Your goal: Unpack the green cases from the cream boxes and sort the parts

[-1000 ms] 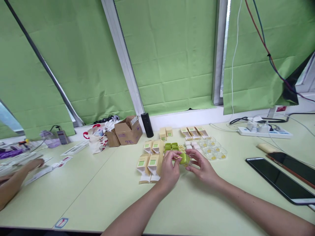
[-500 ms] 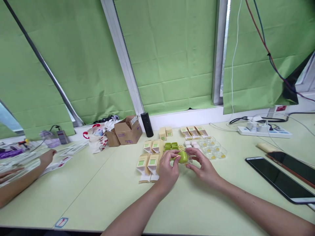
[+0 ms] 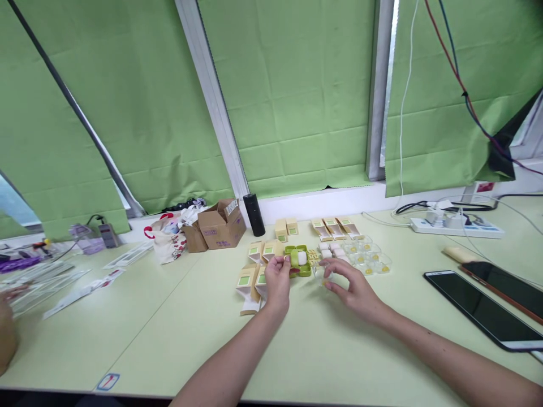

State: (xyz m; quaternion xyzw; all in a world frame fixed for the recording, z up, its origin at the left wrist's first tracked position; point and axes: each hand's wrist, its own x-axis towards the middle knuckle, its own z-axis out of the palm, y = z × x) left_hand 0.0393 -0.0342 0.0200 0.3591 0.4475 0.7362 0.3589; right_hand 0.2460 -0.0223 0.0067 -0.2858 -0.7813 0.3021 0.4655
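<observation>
My left hand (image 3: 278, 278) pinches a small green plastic case (image 3: 294, 259) by its left side; a white block (image 3: 302, 258) shows at its right, inside or just behind it, I cannot tell which. Just right of it, the thumb and fingers of my right hand (image 3: 350, 282) close around a clear plastic cup (image 3: 319, 275), a little above the table. More green cases (image 3: 304, 269) lie behind the left hand's case. Small yellowish pieces (image 3: 313, 255), white blocks (image 3: 326, 253) and clear cups with yellow centres (image 3: 368, 257) sit in groups behind my right hand.
Open cream cartons (image 3: 246, 281) stand left of my left hand, more cartons (image 3: 333, 228) farther back. Phones (image 3: 483, 308) lie at right, below a power strip (image 3: 458, 227). A black cylinder (image 3: 253, 215) and cardboard box (image 3: 221, 226) stand behind. Another person's arm (image 3: 6, 333) is at far left.
My hands have drawn apart: the green case has moved left with my left hand, the clear cup stays in my right. The other person's arm has pulled back left.
</observation>
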